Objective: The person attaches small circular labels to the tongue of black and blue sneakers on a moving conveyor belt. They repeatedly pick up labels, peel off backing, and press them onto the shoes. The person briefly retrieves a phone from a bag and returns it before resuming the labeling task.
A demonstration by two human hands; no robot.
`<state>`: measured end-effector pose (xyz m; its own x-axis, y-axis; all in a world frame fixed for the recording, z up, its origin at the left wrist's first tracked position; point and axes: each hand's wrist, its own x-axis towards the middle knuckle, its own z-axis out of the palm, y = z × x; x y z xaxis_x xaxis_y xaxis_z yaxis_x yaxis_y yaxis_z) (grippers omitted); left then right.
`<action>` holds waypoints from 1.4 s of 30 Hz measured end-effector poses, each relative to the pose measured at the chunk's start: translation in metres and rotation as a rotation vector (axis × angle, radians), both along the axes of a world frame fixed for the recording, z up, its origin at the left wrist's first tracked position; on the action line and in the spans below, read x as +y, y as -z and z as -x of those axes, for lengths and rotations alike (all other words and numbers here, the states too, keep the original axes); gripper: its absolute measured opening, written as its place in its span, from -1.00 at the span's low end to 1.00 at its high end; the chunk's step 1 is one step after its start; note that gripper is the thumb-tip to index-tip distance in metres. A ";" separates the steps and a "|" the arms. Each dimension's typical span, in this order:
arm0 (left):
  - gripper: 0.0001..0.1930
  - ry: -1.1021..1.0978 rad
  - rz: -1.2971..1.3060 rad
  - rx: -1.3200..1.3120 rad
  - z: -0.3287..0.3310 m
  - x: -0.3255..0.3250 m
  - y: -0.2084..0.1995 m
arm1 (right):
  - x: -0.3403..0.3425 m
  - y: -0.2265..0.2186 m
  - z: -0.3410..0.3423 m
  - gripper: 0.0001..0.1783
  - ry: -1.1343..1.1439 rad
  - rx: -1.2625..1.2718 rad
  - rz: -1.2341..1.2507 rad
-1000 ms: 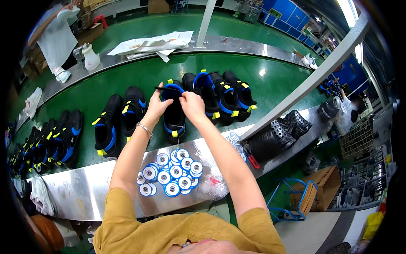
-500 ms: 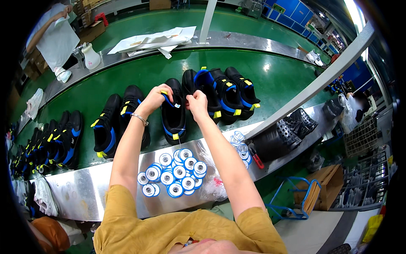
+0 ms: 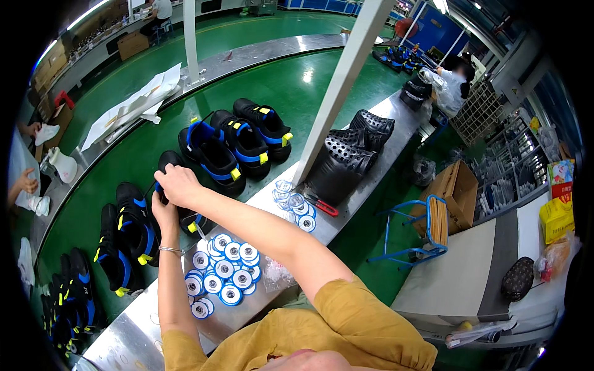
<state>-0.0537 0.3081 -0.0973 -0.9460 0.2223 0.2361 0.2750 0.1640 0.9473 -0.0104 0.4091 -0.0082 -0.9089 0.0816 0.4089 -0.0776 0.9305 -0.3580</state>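
Both my hands meet over one black sneaker (image 3: pixel 169 159) standing on the green belt. My right hand (image 3: pixel 177 185) is closed with its fingers pinched on the shoe's upper. Just below it, my left hand (image 3: pixel 163 213) is closed against the shoe's near side, its fingertips partly hidden. My hands and right forearm cover most of the opening; the toe and the yellow heel tab show. A pile of round blue-and-white tags (image 3: pixel 224 269) lies beside my forearms on the metal ledge. Left of my hands stand black-and-blue sneakers (image 3: pixel 136 226); others (image 3: pixel 238 133) stand to the right.
A pale post (image 3: pixel 337 93) rises from the ledge (image 3: pixel 383 111). Near its foot are clear discs (image 3: pixel 286 190), a red-handled tool (image 3: pixel 325 207) and black perforated clogs (image 3: pixel 346 157). A blue-framed stool (image 3: pixel 433 229) stands right. Co-workers are at far left and far right.
The view has turned to the right. My hands, apart on either side of the shoe's opening before, are now close together, the right one over the left.
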 end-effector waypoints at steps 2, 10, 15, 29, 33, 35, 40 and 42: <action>-0.64 0.059 -0.114 -0.042 -0.002 -0.006 -0.004 | -0.002 0.000 0.004 -0.75 -0.007 -0.029 -0.038; -0.50 0.109 -0.325 -0.185 -0.015 -0.012 -0.027 | 0.038 0.003 -0.031 -0.85 -0.263 0.136 -0.319; -0.57 0.015 -0.031 0.171 -0.021 -0.005 -0.026 | 0.012 0.007 -0.031 -0.90 -0.170 0.094 -0.494; -0.31 0.078 0.214 0.126 -0.045 -0.014 -0.033 | 0.033 0.001 -0.087 -0.50 -0.148 0.074 -0.524; -0.30 0.061 0.237 0.199 -0.056 -0.014 -0.039 | 0.063 -0.022 -0.082 -0.66 -0.111 0.403 0.052; -0.28 0.066 0.254 0.217 -0.059 -0.014 -0.040 | 0.067 -0.032 -0.079 -0.72 -0.001 0.235 0.146; -0.25 0.014 0.404 0.303 -0.071 -0.011 -0.051 | 0.063 -0.018 -0.071 -0.74 -0.084 0.143 0.004; -0.24 0.016 0.408 0.322 -0.073 -0.008 -0.051 | 0.066 -0.013 -0.064 -0.74 -0.107 0.182 0.000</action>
